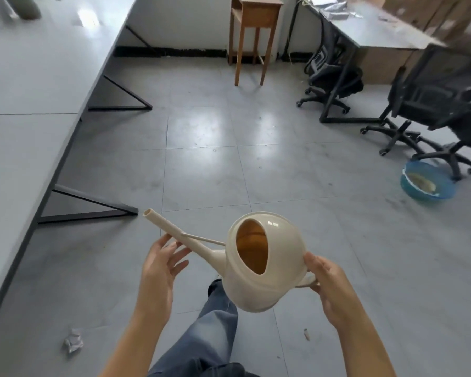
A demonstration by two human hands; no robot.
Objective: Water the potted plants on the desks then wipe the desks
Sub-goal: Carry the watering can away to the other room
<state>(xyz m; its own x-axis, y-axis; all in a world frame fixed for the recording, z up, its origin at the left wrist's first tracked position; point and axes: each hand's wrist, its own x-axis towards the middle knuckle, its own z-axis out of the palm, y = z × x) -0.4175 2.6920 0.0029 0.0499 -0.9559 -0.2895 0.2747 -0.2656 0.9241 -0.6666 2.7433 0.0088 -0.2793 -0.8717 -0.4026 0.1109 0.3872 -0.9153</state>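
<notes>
A cream plastic watering can (280, 268) hangs in front of me over the grey tiled floor, its wide filling hole turned toward me and its long spout pointing up and left. My right hand (326, 288) grips the handle at the can's right side. My left hand (161, 263) cups the spout from below with its fingers spread, touching it. A long grey desk (25, 91) runs along the left. At its far end stands a greenish object (29, 8), cut off by the frame's top edge. No plant is clearly visible.
Black desk legs (93, 210) jut out onto the floor at left. A wooden side table (253, 25) stands at the back wall. Black office chairs (424, 112) and a second desk (370, 28) fill the right. A blue basin (427, 183) and crumpled paper (72, 344) lie on the floor.
</notes>
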